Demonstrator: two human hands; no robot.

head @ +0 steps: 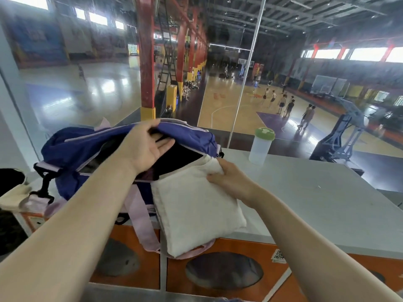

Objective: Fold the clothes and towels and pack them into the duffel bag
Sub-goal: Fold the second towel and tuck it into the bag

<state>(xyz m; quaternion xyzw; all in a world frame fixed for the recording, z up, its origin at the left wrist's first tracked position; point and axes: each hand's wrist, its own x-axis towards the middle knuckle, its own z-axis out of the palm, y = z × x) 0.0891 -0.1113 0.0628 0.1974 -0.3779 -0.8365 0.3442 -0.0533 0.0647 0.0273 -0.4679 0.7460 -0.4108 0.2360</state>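
I have one duffel bag (72, 144) in front of me, blue-purple with pale pink straps, and it lies on the grey table (316, 192) at its left end. My left hand (145, 147) holds up the upper flap of the bag: the thumb is over the edge of the fabric and the fingers are under it, so the mouth of the bag is open and I see a dark inside. My right hand (226, 178) grips one folded white towel (196, 212) at its far right corner, with the fingers curled around the cloth. The towel is one flat square packet. Its far edge is at the opening of the bag, and the rest leans on the front side of the bag and hangs over the table edge. One pink strap loop shows under it.

On the table, to the right of the bag and apart from it, one clear bottle (260, 147) with a green lid stands upright. At the far left I see one dark and cream tote bag (11, 190), only partly visible.
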